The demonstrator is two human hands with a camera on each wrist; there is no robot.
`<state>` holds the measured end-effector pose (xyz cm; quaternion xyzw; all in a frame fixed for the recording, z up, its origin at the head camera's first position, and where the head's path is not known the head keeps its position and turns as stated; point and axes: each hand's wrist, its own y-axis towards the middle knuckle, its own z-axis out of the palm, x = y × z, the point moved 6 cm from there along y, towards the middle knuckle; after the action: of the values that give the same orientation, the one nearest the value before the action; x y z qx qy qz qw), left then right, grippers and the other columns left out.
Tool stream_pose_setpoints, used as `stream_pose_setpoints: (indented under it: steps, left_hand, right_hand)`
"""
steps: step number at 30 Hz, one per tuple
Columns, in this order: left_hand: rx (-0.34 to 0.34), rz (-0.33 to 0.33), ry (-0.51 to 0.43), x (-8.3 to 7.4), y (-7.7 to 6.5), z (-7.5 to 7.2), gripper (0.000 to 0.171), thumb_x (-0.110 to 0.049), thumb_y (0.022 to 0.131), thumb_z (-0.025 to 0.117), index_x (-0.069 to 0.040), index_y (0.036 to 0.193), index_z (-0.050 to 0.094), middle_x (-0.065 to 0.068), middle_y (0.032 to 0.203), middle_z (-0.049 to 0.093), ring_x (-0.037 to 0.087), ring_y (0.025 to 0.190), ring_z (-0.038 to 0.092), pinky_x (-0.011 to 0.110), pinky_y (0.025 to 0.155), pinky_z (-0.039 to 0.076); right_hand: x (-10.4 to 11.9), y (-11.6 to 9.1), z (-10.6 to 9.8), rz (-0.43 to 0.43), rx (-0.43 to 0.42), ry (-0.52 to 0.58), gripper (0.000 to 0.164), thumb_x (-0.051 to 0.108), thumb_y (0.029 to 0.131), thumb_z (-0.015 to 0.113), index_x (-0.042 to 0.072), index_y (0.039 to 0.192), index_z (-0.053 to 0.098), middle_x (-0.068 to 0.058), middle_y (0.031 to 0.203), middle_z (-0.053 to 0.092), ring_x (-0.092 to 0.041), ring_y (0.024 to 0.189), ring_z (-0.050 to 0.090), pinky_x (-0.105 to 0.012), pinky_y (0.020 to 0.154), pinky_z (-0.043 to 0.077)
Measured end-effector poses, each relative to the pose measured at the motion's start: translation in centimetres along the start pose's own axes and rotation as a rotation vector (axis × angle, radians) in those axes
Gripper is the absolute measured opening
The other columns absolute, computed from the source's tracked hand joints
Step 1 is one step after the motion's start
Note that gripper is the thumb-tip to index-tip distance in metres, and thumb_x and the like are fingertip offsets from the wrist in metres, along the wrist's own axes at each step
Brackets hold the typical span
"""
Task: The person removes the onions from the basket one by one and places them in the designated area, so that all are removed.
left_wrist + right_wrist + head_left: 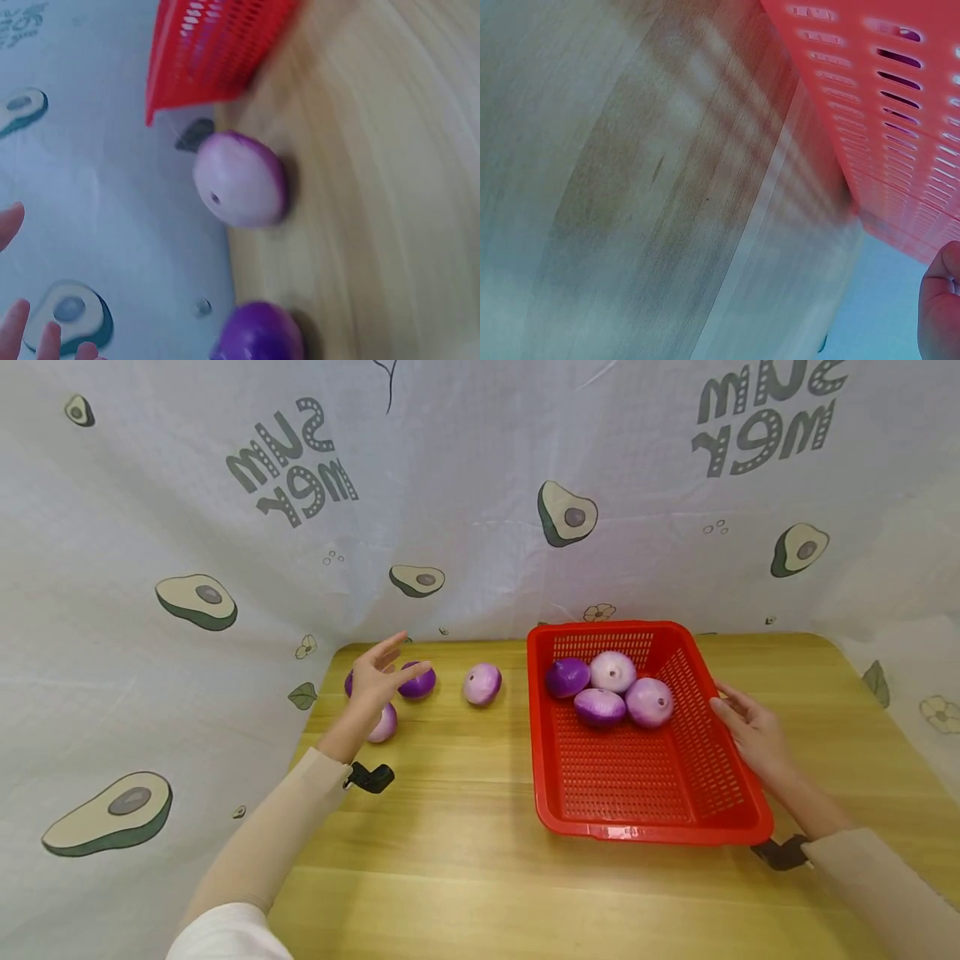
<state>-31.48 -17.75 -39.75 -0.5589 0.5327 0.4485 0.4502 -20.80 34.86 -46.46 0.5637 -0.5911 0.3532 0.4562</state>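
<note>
My left hand (377, 679) hovers over the onions at the table's left, fingers spread and holding nothing. Right by its thumb is a dark purple onion (417, 682); a paler one (383, 724) lies below the hand, and another purple one (348, 682) is mostly hidden behind it. Farther right sits a pink-white onion (482, 684), also large in the left wrist view. My right hand (752, 732) grips the right rim of a red plastic basket (609, 832), thumb over the edge. Several onions (601, 707) are grouped in the basket's far half.
The wooden table (450, 877) carries everything. Behind it hangs a white cloth (465, 460) printed with avocados, reaching down to the table's far edge and round the sides. A black wrist mount (371, 777) sticks out from the left wrist.
</note>
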Motion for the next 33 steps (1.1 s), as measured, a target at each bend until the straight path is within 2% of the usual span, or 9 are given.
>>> stream_pose_setpoints:
  steps: [6, 14, 22, 29, 33]
  left_hand:
    - [0.028, -0.001, -0.085, -1.9, 0.4, 3.2, 0.067, -0.017, 0.081, 0.085, -0.017, 0.142, 0.057, -0.002, 0.147, 0.05, 0.019, 0.136, 0.043, 0.035, 0.111, 0.038]
    - [0.084, 0.079, -0.172, -3.9, 0.7, 6.5, 0.062, -0.011, 0.082, 0.083, -0.014, 0.14, 0.059, -0.002, 0.143, 0.055, 0.019, 0.13, 0.049, 0.036, 0.108, 0.041]
    - [0.135, 0.062, -0.148, -4.9, 0.6, 9.6, 0.061, -0.017, 0.082, 0.085, -0.019, 0.138, 0.061, -0.007, 0.14, 0.058, 0.016, 0.127, 0.052, 0.036, 0.105, 0.045]
    - [0.19, 0.056, -0.16, -5.5, -0.1, 13.4, 0.062, -0.019, 0.082, 0.084, -0.017, 0.14, 0.06, -0.007, 0.14, 0.057, 0.016, 0.126, 0.052, 0.038, 0.107, 0.044]
    - [0.199, 0.022, -0.205, -5.4, -0.5, 15.7, 0.062, -0.017, 0.081, 0.086, -0.018, 0.138, 0.061, -0.008, 0.137, 0.06, 0.019, 0.129, 0.052, 0.039, 0.106, 0.044]
  right_hand:
    - [0.1, -0.1, 0.1, -0.003, 0.003, -0.029, 0.06, 0.022, 0.105, 0.051, -0.007, 0.152, 0.029, 0.02, 0.095, 0.058, 0.004, 0.075, 0.063, -0.018, 0.059, 0.056]
    - [0.2, 0.3, 0.2, -0.013, 0.005, 0.009, 0.059, 0.02, 0.106, 0.05, -0.009, 0.152, 0.027, 0.017, 0.098, 0.058, 0.003, 0.077, 0.063, -0.017, 0.061, 0.055]
    - [0.3, 0.2, 0.1, -0.013, 0.001, 0.018, 0.059, 0.02, 0.106, 0.05, -0.01, 0.151, 0.027, 0.018, 0.097, 0.059, 0.004, 0.076, 0.063, -0.016, 0.06, 0.055]
    - [0.3, 0.1, 0.0, -0.012, 0.005, 0.011, 0.059, 0.019, 0.106, 0.049, -0.01, 0.152, 0.026, 0.019, 0.097, 0.059, 0.004, 0.076, 0.063, -0.016, 0.06, 0.055]
    - [0.4, 0.1, 0.0, -0.011, 0.011, 0.003, 0.059, 0.019, 0.106, 0.049, -0.01, 0.152, 0.025, 0.02, 0.098, 0.059, 0.004, 0.077, 0.063, -0.017, 0.06, 0.055]
